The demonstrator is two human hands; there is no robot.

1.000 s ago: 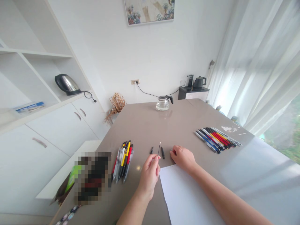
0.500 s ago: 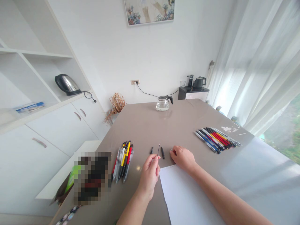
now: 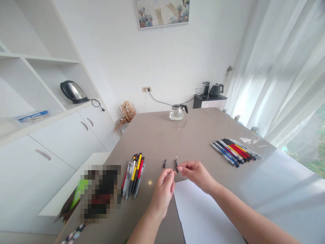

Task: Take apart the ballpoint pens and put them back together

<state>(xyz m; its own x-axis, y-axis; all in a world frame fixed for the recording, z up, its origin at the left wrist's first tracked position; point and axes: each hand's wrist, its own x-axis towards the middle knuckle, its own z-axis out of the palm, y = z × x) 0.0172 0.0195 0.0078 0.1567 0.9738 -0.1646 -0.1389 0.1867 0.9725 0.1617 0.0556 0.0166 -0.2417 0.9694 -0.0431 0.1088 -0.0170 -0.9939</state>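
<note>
Between thumb and fingertips, my left hand pinches a thin pen refill, its tip pointing up and slightly right. Close beside it on the right is my right hand, thumb and forefinger pressed together near the refill. Whatever those fingertips may hold is too small to make out. A short black pen part lies on the table just beyond my left hand. Another black pen part is behind the refill, partly covered by my fingers. Under my right forearm lies a white sheet of paper.
On the brown table, a bunch of pens lies left and a wider row of pens right. A glass pot stands at the far edge. A blurred-out item and a beaded string are at the left edge.
My right hand has lifted from the table and moved left to the refill, its fingertips now pinched. My left hand has shifted slightly right, still holding the refill.
</note>
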